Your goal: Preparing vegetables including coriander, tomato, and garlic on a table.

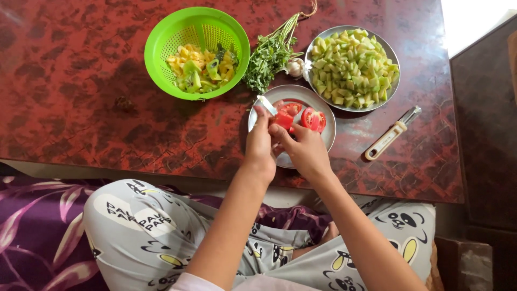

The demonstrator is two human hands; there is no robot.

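Cutting tomato over small steel plate (pixel 323 134)

L hand (pixel 259 145) grips knife (pixel 266 105), R hand (pixel 306 151) clamps tomato piece (pixel 284 119) just above plate; cut tomato half (pixel 313 119) lies on plate; green colander (pixel 197 52) up-left of plate.

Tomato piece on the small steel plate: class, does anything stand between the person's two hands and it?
Nothing visible does. The left hand holds a knife against the tomato piece, and the right hand grips that piece directly over the small steel plate. The other tomato pieces lie beside it, not in the way.
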